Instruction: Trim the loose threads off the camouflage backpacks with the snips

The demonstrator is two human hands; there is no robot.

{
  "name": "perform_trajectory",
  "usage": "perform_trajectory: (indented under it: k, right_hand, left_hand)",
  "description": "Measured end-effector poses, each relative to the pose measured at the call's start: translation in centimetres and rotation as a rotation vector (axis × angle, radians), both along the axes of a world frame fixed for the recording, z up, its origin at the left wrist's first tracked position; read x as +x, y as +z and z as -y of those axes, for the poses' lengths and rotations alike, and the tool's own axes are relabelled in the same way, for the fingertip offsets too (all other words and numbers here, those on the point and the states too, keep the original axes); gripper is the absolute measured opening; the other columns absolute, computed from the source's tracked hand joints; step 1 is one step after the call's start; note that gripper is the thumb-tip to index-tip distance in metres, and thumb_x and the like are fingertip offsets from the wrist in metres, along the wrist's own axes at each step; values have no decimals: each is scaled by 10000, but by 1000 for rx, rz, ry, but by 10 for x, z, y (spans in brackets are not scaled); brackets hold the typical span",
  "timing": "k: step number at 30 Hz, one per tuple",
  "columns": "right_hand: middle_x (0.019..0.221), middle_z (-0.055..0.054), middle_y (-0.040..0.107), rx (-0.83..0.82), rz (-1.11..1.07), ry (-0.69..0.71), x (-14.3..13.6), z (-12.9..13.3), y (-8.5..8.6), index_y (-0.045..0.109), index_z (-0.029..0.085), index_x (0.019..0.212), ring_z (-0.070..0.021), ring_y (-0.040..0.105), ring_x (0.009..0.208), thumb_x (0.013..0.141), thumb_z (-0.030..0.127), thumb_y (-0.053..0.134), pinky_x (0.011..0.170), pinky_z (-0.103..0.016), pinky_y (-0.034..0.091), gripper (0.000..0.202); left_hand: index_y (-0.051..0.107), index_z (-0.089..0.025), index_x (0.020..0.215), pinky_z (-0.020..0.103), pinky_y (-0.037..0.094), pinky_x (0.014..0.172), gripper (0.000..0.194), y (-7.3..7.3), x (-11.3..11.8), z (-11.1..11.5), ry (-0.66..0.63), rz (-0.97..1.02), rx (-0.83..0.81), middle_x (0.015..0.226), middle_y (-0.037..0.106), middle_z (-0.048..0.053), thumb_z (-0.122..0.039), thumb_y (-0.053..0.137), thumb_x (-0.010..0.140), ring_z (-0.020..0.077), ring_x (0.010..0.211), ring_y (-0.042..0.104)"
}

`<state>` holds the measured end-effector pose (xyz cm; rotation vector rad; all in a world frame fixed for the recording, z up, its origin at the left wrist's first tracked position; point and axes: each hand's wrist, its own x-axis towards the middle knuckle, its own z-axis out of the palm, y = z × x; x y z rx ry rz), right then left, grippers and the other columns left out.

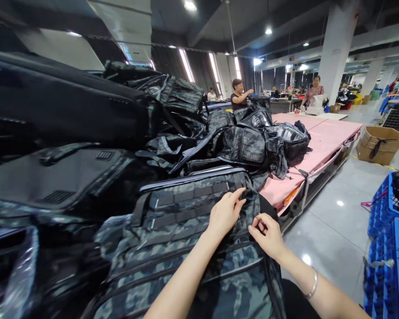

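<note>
A camouflage backpack with rows of dark webbing lies before me, its far edge raised. My left hand rests on its upper right part, index finger and thumb stretched out with a gap between them. Just to the right, my right hand is closed near the bag's side edge. Its curled fingers hold a small dark tool that looks like thread snips, mostly hidden by the fingers. A silvery bangle circles the right wrist.
More camouflage bags are heaped beyond and to the left, with a large black bag on top. They lie on a pink-covered table. Blue crates and a cardboard box stand right. A co-worker stands across the table.
</note>
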<state>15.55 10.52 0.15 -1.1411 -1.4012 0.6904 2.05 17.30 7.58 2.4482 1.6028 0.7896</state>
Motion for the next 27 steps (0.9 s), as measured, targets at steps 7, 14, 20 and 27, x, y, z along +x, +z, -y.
perform_trajectory:
  k: [7, 14, 20, 27]
  right_hand:
    - [656, 35, 466, 85, 48, 59, 1, 9, 5, 509, 184, 686, -81, 383, 537, 751, 216, 542, 507, -206, 332, 79]
    - [671, 22, 462, 148, 103, 105, -7, 34, 12, 504, 196, 692, -96, 441, 558, 730, 199, 551, 495, -206, 340, 61]
    - [642, 19, 484, 233, 148, 144, -14, 54, 18, 501, 202, 704, -118, 471, 591, 702, 184, 564, 536, -226, 348, 66]
    - [633, 18, 479, 309, 141, 197, -20, 72, 22, 487, 206, 717, -109, 456, 549, 722, 172, 544, 506, -224, 337, 66]
  left_hand:
    - [583, -296, 1116, 270, 418, 644, 356, 17, -9, -10, 70, -314, 121, 909, 627, 54, -200, 373, 846, 212, 860, 597]
    - [512, -217, 1089, 302, 464, 769, 335, 20, -17, 11, 50, 362, -62, 933, 669, 54, -406, 365, 855, 189, 850, 625]
    - [473, -189, 995, 255, 434, 581, 416, 30, -16, 32, 8, 520, -163, 750, 580, -8, -441, 599, 690, 113, 563, 515]
    - [551, -164, 866, 190, 354, 475, 430, 45, -44, 55, 25, 1164, -431, 712, 551, 1, -437, 720, 580, 86, 547, 463]
